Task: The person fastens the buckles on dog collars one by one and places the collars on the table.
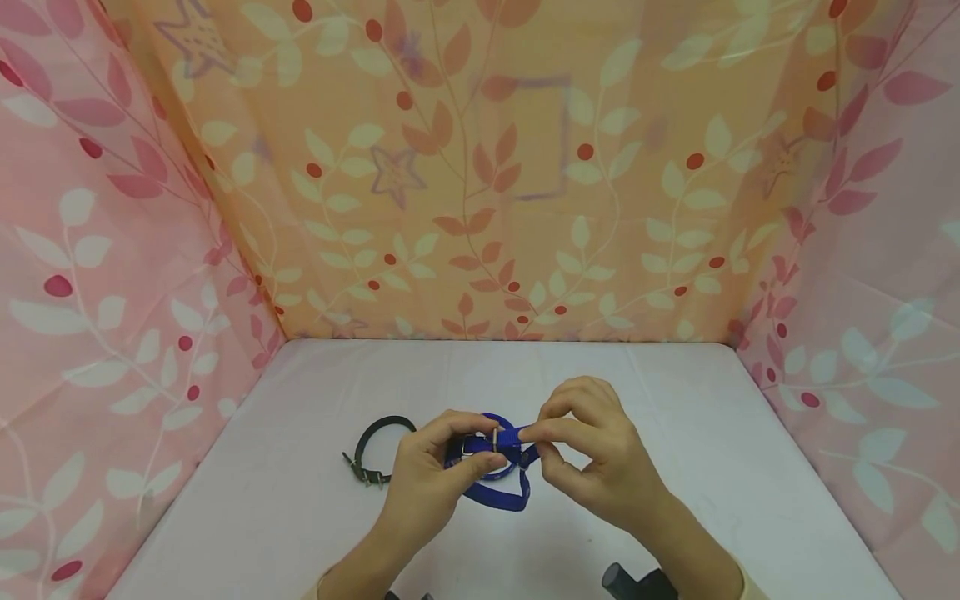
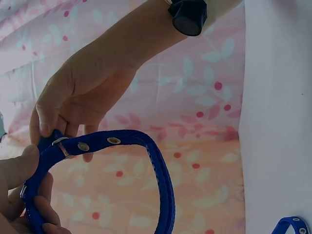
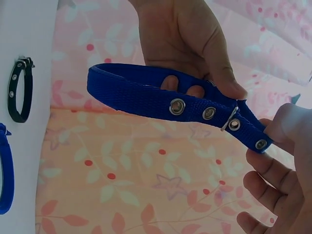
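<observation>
Blue collar (image 1: 491, 454) held above desk (image 1: 675, 400), betw. both hands. L hand (image 1: 431, 475) grips buckle end; R hand (image 1: 592, 454) pinches strap tip, already through metal loop (image 3: 229, 118). Looks part-fastened; pin not yet seated, I judge. Black collar (image 1: 371, 450) lies on desk, untouched.

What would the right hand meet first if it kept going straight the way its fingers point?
Probably the left hand. The right hand pinches the blue collar's strap end with fingers pointing left; past the buckle, the left thumb grips it. Depth is unclear.
</observation>
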### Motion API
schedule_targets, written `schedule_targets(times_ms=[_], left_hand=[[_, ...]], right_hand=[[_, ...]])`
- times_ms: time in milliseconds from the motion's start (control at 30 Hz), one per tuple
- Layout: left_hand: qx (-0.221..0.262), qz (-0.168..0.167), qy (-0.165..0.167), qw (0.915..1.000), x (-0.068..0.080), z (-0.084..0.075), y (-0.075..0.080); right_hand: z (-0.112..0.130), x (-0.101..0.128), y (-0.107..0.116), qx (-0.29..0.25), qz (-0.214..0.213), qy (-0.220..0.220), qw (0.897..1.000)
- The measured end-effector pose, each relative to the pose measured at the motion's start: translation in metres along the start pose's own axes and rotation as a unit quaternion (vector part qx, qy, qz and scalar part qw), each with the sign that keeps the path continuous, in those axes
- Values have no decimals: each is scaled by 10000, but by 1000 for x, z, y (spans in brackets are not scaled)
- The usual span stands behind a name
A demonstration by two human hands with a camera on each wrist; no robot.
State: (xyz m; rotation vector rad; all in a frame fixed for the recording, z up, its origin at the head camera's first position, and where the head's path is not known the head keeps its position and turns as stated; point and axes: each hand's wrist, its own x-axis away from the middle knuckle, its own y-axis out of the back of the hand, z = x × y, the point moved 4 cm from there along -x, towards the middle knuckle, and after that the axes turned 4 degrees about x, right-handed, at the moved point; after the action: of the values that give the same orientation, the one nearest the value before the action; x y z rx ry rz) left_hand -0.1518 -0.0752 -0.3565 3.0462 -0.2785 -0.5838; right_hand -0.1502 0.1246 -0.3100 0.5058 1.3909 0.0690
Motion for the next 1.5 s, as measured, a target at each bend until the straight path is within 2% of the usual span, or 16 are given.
schedule_targets(times_ms=[167,433,700,767,1000,1133,1300,1400,1500], left_hand=[[-55,36,72,10000,1,-2,1],[-48,132,219,9997,0,-3,3],[189,291,259,9991,0,0,0],[196,359,316,9987,0,0,0],[243,445,492,9975,0,0,0],[358,529,320,9974,0,-1,-1],[483,431,-59,9979,-2,-3,1],[475,405,-352,9974,-2,-5,3],[354,350,-504,9975,-2,-5,5]], right_hand=[[1,0,-2,-46,64,120,9999],[2,2,-3,-80,230,76,9997],[4,3,-7,-4,544,231,9983],[4,3,-7,26,585,169,9981],[1,7,-7,135,793,-445,9958],[2,9,-11,159,967,-568,9936],[0,11,-12,174,1035,-940,9900],[0,12,-12,197,1079,-1160,9872],[-1,13,-12,194,1122,-1327,9846]])
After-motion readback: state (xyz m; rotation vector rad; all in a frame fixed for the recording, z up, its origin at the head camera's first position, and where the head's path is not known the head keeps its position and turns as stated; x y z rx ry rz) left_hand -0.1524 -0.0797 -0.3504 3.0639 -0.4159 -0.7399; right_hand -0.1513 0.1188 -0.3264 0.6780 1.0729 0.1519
